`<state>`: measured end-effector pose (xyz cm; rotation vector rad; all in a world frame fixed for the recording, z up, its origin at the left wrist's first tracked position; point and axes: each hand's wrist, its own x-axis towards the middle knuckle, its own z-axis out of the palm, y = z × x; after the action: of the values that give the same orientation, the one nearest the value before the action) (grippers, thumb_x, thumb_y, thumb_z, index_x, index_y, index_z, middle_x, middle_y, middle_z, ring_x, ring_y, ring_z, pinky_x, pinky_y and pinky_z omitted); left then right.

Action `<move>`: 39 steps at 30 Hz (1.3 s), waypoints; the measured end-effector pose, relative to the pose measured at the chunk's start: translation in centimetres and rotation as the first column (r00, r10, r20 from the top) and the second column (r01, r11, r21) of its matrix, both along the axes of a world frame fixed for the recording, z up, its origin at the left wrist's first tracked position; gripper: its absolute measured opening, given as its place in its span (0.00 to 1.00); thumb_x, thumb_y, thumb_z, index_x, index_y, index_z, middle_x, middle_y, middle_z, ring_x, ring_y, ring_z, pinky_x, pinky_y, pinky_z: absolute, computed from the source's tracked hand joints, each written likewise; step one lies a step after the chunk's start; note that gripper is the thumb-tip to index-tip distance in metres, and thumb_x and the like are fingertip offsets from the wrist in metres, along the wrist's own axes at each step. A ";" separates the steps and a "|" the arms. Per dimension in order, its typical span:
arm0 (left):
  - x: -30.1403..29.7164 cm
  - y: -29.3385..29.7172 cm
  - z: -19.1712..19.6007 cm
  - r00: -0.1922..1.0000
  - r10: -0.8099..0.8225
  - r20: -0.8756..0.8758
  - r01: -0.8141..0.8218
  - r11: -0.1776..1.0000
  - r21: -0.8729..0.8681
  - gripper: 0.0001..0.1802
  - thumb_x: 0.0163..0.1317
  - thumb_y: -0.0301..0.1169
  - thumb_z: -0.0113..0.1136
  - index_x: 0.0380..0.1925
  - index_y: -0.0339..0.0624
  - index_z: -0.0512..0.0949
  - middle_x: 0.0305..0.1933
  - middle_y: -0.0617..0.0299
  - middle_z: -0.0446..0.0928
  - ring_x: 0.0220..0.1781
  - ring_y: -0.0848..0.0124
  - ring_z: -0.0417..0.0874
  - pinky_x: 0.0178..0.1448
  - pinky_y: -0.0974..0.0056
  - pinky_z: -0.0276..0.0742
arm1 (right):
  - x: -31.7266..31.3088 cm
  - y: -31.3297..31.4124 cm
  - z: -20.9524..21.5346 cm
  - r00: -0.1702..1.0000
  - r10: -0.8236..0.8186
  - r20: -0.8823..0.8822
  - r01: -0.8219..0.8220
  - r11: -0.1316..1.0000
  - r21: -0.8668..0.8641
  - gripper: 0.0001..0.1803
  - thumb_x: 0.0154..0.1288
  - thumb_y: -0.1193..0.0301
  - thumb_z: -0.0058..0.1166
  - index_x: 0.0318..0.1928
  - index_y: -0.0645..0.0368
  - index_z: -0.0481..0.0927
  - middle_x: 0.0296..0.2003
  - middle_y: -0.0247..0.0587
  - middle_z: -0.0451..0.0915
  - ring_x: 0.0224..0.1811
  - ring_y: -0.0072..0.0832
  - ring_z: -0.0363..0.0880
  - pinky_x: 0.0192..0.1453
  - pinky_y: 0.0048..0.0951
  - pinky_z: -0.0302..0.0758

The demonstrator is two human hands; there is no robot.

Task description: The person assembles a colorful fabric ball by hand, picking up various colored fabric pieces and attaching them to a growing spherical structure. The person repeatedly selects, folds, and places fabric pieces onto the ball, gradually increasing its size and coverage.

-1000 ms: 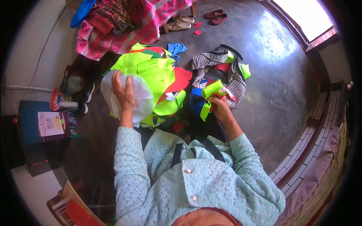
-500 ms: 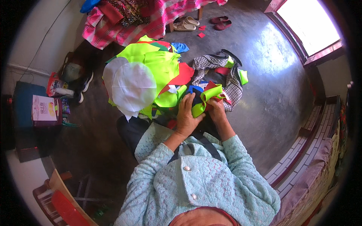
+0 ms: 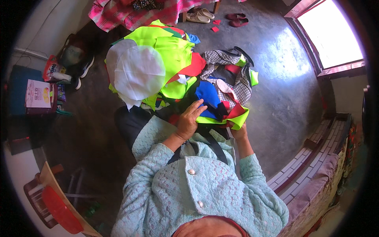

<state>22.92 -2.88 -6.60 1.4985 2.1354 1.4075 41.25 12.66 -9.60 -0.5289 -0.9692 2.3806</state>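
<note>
Over my lap lie layered cloth pieces: a blue cloth piece, a red cloth piece and a neon yellow cloth strip. My left hand rests at their left edge, fingers stretched out and touching the blue cloth. My right hand grips the yellow strip's right end from below, its fingertips partly hidden by the cloth. Just beyond is a heap of neon yellow cloth, with round white cloth pieces on top. Right of it lies a black-and-white checked cloth with scraps inside its ring.
Shoes and small red scraps lie on the far floor by a pink checked cloth. A box and bags stand at left. A red-seated chair is at lower left, a white-tiled ledge at right.
The bunched cloth has spread out, showing more blue and red. My right hand has moved right and nearer me with the yellow strip; my left hand has shifted slightly left and its fingers have straightened.
</note>
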 end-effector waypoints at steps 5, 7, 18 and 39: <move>0.0 -0.1 0.2 1.000 -0.009 0.015 0.009 1.000 0.026 0.31 0.43 0.08 0.48 0.48 0.41 0.79 0.61 0.53 0.73 0.62 0.55 0.75 0.63 0.59 0.72 | 0.0 -0.3 0.2 0.975 -0.028 0.220 -0.020 0.977 0.211 0.23 0.57 0.82 0.59 0.55 0.62 0.74 0.45 0.41 0.82 0.45 0.31 0.82 0.53 0.34 0.79; -0.1 -0.3 0.3 0.999 -0.021 0.044 0.020 0.999 0.028 0.31 0.43 0.07 0.48 0.48 0.41 0.79 0.61 0.53 0.73 0.63 0.55 0.74 0.64 0.59 0.72 | -1.4 -0.7 3.2 0.929 -0.030 0.370 -0.069 0.966 0.250 0.22 0.58 0.83 0.58 0.54 0.61 0.75 0.44 0.38 0.82 0.45 0.28 0.82 0.52 0.31 0.79; -0.3 -0.8 0.4 0.996 -0.004 0.086 0.001 1.000 0.032 0.30 0.45 0.09 0.51 0.52 0.39 0.73 0.62 0.52 0.71 0.63 0.53 0.73 0.64 0.58 0.71 | -6.7 -2.3 7.6 0.735 -0.346 0.584 -0.600 0.070 0.797 0.28 0.50 0.60 0.63 0.52 0.56 0.74 0.48 0.46 0.71 0.48 0.47 0.70 0.50 0.43 0.72; -0.6 -0.8 -0.5 0.958 0.210 0.193 -0.230 0.970 0.085 0.14 0.46 0.13 0.61 0.31 0.39 0.70 0.52 0.50 0.77 0.52 0.56 0.80 0.55 0.61 0.74 | -6.8 -2.2 3.2 0.836 -0.347 0.425 -0.275 0.404 0.872 0.21 0.33 0.78 0.68 0.34 0.65 0.78 0.43 0.44 0.76 0.47 0.44 0.74 0.52 0.37 0.71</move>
<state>22.35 -3.63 -7.09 1.1379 2.1962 1.6866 34.45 10.44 -6.41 -0.7504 -2.2832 1.1990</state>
